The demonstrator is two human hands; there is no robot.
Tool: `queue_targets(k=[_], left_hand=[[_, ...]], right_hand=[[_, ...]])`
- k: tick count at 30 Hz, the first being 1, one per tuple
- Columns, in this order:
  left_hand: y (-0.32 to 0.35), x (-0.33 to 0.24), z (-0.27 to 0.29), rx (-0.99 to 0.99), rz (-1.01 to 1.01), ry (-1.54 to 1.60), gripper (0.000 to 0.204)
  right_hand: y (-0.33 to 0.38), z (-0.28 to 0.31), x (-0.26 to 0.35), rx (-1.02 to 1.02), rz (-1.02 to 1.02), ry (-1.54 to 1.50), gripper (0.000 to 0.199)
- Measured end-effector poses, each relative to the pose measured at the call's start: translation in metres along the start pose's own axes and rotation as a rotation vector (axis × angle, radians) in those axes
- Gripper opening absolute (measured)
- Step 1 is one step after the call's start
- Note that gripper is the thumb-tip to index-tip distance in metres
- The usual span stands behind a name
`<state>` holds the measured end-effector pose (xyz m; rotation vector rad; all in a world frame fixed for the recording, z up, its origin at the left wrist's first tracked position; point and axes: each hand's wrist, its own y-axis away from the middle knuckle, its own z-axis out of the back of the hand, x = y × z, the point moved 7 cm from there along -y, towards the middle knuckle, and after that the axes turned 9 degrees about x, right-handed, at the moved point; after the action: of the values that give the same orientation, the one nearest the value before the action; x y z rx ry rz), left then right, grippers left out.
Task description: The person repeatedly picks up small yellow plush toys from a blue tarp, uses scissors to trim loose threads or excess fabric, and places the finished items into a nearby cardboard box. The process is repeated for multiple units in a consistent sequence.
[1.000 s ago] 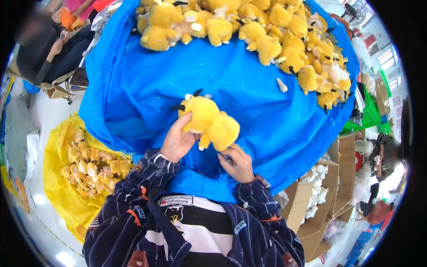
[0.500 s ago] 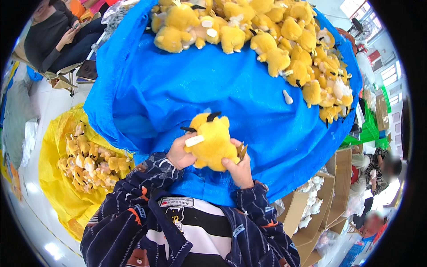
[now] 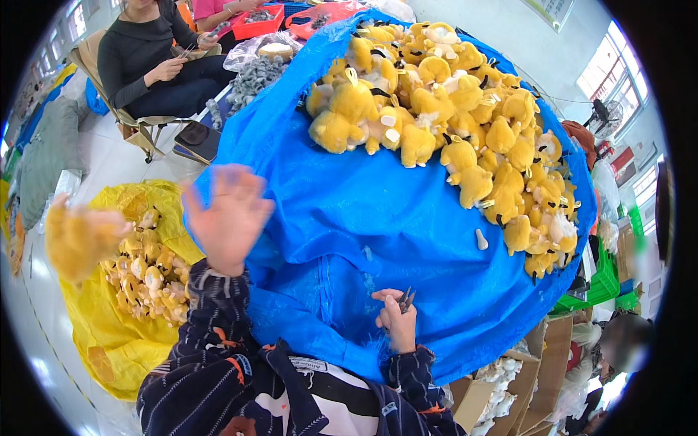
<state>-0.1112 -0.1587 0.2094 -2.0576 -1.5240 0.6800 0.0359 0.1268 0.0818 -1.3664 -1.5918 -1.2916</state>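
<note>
My left hand point(image 3: 230, 218) is raised at the left edge of the blue sheet, fingers spread, holding nothing. Left of it, a blurred yellow plush toy point(image 3: 78, 241) is in mid-air beside the yellow sack point(image 3: 94, 356). Several similar plush toys point(image 3: 149, 272) lie inside that sack. My right hand point(image 3: 397, 324) is closed around small dark metal thread snips point(image 3: 406, 300), low over the near part of the blue sheet point(image 3: 349, 211). A large heap of yellow plush toys point(image 3: 465, 109) covers the far and right side of the sheet.
A small pale piece point(image 3: 481, 239) lies on the sheet near the heap. Cardboard boxes point(image 3: 549, 356) with white plush pieces stand at the lower right, by a green crate point(image 3: 600, 280). A seated co-worker point(image 3: 145, 65) holds a tool at the upper left, beside grey fluffy pieces point(image 3: 258, 83).
The plush toy that both hands held has left them and flown to the left. My left hand has swung up and left, opening. The view has shifted, showing more of the heap.
</note>
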Motion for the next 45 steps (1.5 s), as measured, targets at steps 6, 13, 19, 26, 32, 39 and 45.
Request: queue_targets(k=[6, 13, 19, 26, 32, 39, 45], left_hand=[[-0.100, 0.053, 0.052, -0.197, 0.109, -2.084, 0.063], [-0.109, 0.059, 0.110, -0.327, 0.260, -1.576, 0.057], [0.018, 0.161, 0.046, -0.361, 0.547, -0.090, 0.060], [0.094, 0.212, 0.042, -0.338, 0.974, -0.333, 0.061], [0.078, 0.199, 0.035, -0.139, 0.954, -0.714, 0.046], [0.096, 0.182, 0.069, -0.334, 0.615, -0.785, 0.035], [0.086, 0.200, 0.038, -0.083, 0.679, -1.295, 0.047]], right_hand=[[0.009, 0.007, 0.000, -0.060, 0.028, 0.057, 0.025], [0.011, 0.012, 0.004, -0.080, 0.042, 0.092, 0.026], [0.007, 0.011, 0.036, -0.099, 0.162, -0.084, 0.047], [0.009, 0.013, 0.038, -0.182, 0.328, -0.079, 0.040], [0.027, 0.011, 0.044, -0.342, 0.528, 0.607, 0.049], [0.037, -0.031, 0.067, -0.150, 0.680, 1.017, 0.059], [0.025, -0.006, 0.057, -0.411, 0.486, 0.860, 0.044]])
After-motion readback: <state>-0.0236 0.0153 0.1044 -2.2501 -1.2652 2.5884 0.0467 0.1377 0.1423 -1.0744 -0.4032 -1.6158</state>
